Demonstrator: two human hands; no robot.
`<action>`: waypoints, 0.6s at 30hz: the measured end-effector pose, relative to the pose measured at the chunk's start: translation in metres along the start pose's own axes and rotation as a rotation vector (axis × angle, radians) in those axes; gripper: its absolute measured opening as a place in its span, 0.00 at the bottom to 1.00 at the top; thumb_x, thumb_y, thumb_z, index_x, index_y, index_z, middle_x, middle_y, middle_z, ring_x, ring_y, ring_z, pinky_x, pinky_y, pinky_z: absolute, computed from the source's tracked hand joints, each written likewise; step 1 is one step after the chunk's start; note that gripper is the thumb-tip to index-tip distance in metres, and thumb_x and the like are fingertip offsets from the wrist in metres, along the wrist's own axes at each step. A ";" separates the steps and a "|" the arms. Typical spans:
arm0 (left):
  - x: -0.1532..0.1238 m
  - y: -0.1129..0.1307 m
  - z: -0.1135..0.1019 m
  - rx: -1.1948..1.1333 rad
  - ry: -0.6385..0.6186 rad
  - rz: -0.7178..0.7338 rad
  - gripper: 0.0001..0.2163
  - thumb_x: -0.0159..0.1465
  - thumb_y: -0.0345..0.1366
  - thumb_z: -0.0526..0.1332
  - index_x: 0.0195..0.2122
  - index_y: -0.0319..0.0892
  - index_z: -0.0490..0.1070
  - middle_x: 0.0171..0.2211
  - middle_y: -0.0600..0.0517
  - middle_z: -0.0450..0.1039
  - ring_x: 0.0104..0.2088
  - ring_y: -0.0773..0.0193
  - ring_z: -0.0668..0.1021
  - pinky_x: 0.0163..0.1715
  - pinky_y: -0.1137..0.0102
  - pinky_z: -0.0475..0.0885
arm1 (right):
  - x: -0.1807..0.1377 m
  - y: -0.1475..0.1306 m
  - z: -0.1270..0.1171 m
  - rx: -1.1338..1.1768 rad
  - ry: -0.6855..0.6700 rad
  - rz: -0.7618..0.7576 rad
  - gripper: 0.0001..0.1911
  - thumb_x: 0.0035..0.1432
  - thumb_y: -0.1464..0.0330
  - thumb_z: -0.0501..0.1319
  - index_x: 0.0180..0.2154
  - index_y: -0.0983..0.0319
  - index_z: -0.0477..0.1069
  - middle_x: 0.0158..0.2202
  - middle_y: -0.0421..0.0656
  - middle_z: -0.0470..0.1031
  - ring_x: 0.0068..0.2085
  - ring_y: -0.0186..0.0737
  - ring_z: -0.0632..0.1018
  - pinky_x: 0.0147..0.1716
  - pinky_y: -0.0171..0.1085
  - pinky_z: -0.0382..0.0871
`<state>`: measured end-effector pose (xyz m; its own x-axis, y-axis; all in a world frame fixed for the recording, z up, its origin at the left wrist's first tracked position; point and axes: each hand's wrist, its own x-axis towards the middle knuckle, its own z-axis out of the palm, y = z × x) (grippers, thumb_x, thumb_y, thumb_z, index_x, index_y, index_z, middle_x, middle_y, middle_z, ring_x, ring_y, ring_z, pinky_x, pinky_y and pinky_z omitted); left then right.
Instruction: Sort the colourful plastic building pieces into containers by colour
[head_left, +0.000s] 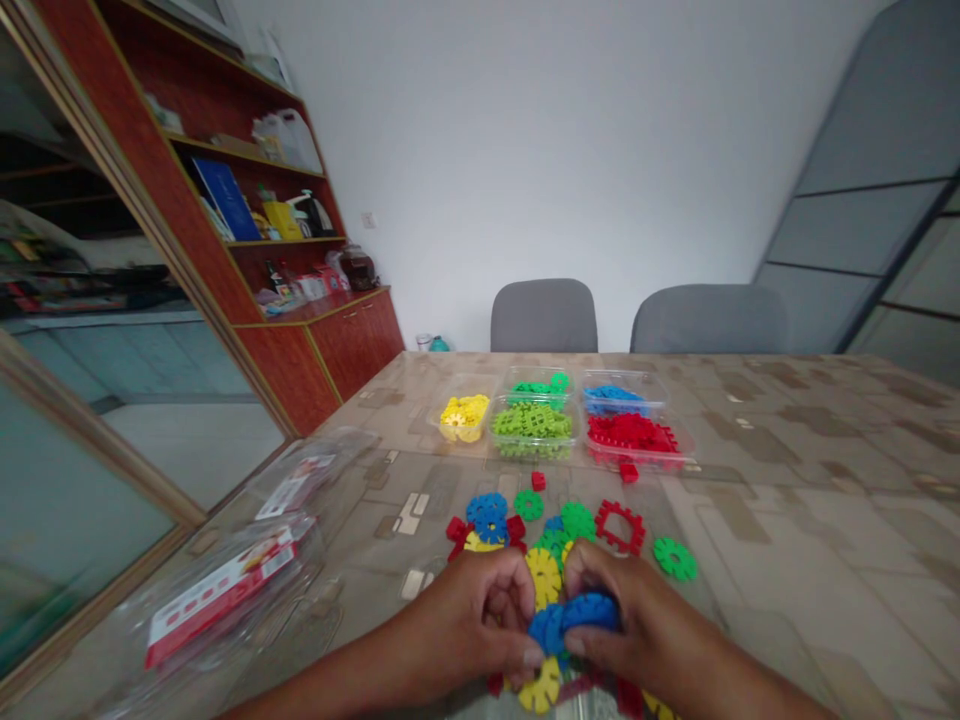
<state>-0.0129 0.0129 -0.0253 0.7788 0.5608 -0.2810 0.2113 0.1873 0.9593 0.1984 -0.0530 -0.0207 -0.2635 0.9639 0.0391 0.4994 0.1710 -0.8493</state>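
My left hand (491, 615) is closed, pinching blue notched building discs (547, 630) between thumb and fingers. Opposite it, my right hand (619, 590) is closed on another blue notched disc (591, 611), which touches those at the left. Yellow notched discs show between and below the hands, one yellow disc (543, 577) just behind the fingertips. Beyond the hands lie blue discs (487, 515), green discs (577, 521) and a red square frame piece (620, 527). A single green disc (674, 558) lies to the right. The fingers partly hide how the blue discs join.
Clear plastic boxes stand farther back, holding yellow pieces (463, 415), light green pieces (532, 428), red pieces (632, 437), green pieces and blue pieces (613, 398). Clear packaging with a red-and-white label (221, 595) lies at the left. Grey chairs (544, 315) stand behind the table.
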 end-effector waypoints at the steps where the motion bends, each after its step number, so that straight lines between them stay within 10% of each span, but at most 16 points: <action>1: 0.000 0.000 0.002 -0.028 0.001 0.007 0.14 0.50 0.35 0.70 0.31 0.41 0.64 0.23 0.54 0.76 0.21 0.69 0.74 0.21 0.76 0.68 | 0.000 -0.002 0.000 0.027 0.002 0.013 0.13 0.45 0.77 0.63 0.31 0.58 0.62 0.26 0.34 0.69 0.28 0.35 0.69 0.26 0.32 0.59; 11: 0.007 -0.002 -0.002 0.094 0.129 0.182 0.14 0.58 0.43 0.68 0.37 0.40 0.68 0.28 0.54 0.70 0.25 0.69 0.73 0.25 0.75 0.66 | 0.002 -0.001 -0.016 0.084 -0.053 -0.068 0.06 0.62 0.65 0.57 0.37 0.59 0.69 0.35 0.41 0.76 0.36 0.41 0.76 0.36 0.37 0.67; 18: 0.006 0.008 -0.003 0.084 0.149 0.196 0.16 0.61 0.48 0.66 0.37 0.41 0.68 0.28 0.55 0.67 0.26 0.69 0.71 0.27 0.73 0.67 | 0.033 0.038 -0.091 -0.156 0.357 0.059 0.15 0.58 0.56 0.58 0.38 0.60 0.72 0.29 0.41 0.76 0.30 0.42 0.76 0.28 0.37 0.69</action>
<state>-0.0087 0.0203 -0.0196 0.7157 0.6933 -0.0844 0.1181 -0.0011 0.9930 0.2835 0.0041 -0.0035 0.0593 0.9788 0.1962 0.6316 0.1154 -0.7666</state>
